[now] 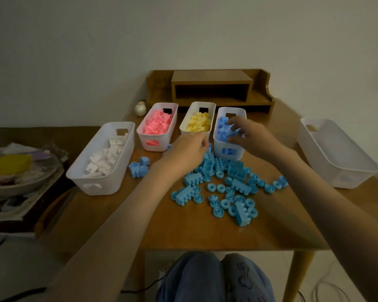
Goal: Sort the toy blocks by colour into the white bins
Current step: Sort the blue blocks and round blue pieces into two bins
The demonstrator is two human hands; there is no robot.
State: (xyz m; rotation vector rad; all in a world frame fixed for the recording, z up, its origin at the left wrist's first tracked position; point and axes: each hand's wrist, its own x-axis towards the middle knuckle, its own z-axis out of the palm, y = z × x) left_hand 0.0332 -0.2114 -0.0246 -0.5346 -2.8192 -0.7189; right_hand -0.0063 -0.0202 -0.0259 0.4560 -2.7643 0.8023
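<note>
Dim light falls on a plain pale wall and a wooden counter (205, 234) that carries five white bins. Four stand in a row towards the far left, and each holds one colour: the white-block bin (127, 149) nearest and farthest left, then the pink-block bin (143, 140), the yellow-block bin (190, 114) and the blue-block bin (238, 154). The fifth bin (336, 162) sits well apart at the right edge, and what shows of its inside is bare.

A stack of papers (13, 212) at the left edge is too blurred for its print to be read. An outline drawing on the blue trousers (214, 277), near the bottom, is cut off by the frame.

Loose blue blocks (227, 190) lie heaped in the middle of the counter, just near of the blue-block bin. They are bricks mixed with many ring-shaped pieces, too tangled to count. A small cluster of about three blue blocks (139, 167) lies apart beside the white-block bin.

The left hand (188, 149) reaches over the far end of the heap with its fingers curled downward. The back of the hand hides the fingertips, so I cannot tell if it grips anything. The right hand (249, 134) hangs over the blue-block bin, fingers spread and bent around blue pieces. I cannot tell whether it pinches them or only touches them.

One wooden desk shelf (212, 88) stands against the wall, with one small pale figurine (140, 109) to its left.
</note>
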